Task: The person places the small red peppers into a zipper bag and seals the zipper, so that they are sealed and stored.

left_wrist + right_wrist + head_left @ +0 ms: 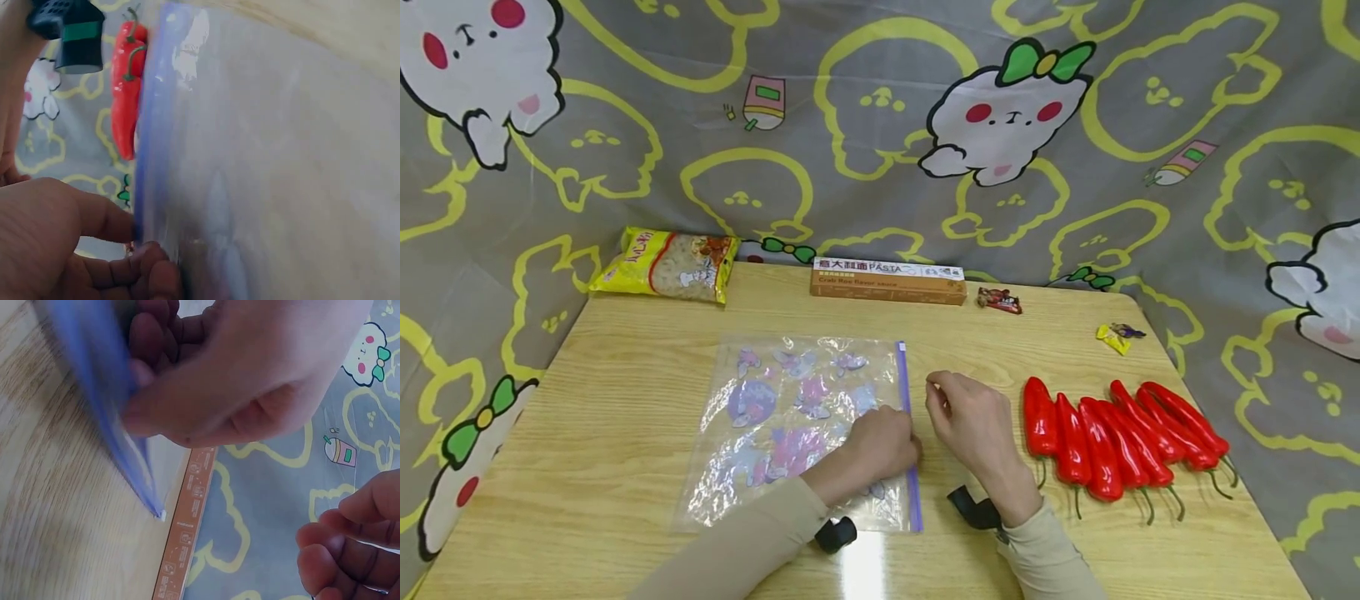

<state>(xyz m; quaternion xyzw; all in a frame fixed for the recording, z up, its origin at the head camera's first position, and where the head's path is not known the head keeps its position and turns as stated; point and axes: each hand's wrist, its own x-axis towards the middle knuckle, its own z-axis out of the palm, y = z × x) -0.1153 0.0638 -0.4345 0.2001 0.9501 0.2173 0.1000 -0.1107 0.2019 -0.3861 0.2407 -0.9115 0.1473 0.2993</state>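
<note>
A clear zip bag point(711, 450) with pink and blue cartoon prints lies flat on the table, its purple zip edge point(904, 379) to the right. My left hand point(883, 442) pinches that edge between thumb and fingers; the left wrist view shows the fingertips right at the purple strip point(147, 156). In the right wrist view the strip bows and parts slightly near its far end. Just right of the bag, my right hand point(973, 417) hovers with fingers loosely curled and nothing between them. Several glossy red peppers point(1105, 450) lie in a row beyond it.
Along the back of the table are a yellow food packet point(670, 265), a pasta box point(887, 282) and a small dark red wrapped snack point(1000, 300). Small yellow and dark wrapped sweets point(1116, 337) lie at the right rear. A patterned grey cloth point(880, 125) hangs behind.
</note>
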